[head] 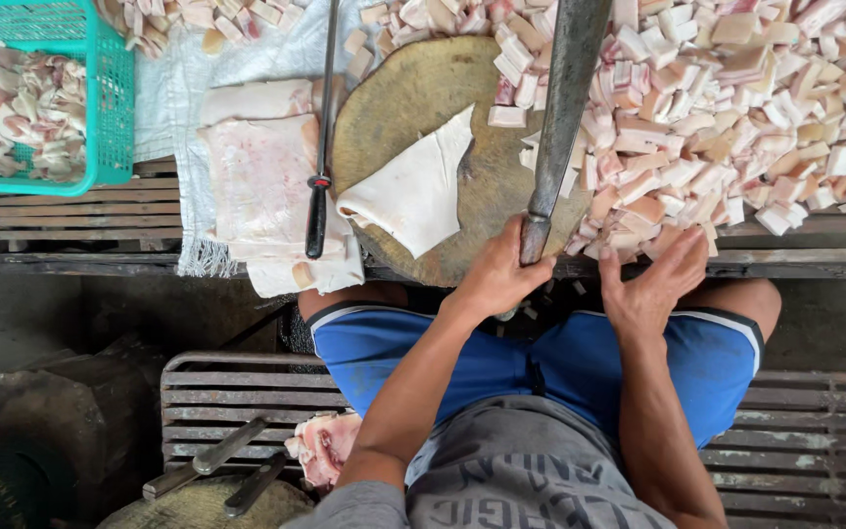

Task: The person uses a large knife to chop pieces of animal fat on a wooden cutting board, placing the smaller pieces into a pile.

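Both hands are seen low in the middle of the view, at the near edge of a round wooden chopping block [423, 88]. The left hand [496, 274] is closed around the handle of a big cleaver [565, 108]. Its arm comes up from below and leans to the right, and the wrist is bent a little. The cleaver is held with its long side running almost straight away from the person, tipped a bit to the right. The handle end is near the body, and the wide dark blade points to the far side, over the right part of the block.

The right hand [650, 284] is open, with the fingers spread and pointing away. It is laid at the near edge of a big pile of cut meat cubes [727, 108], and the fingertips seem to touch the nearest pieces. Its arm comes nearly straight up from below.

A flat white slab of pork fat [418, 191] is lying on the block, just left of the cleaver. More big slabs [261, 181] are stacked on a white cloth to the left, and a long thin knife [322, 147] is laid across them. A green basket [110, 98] with meat scraps is seen at the far left.
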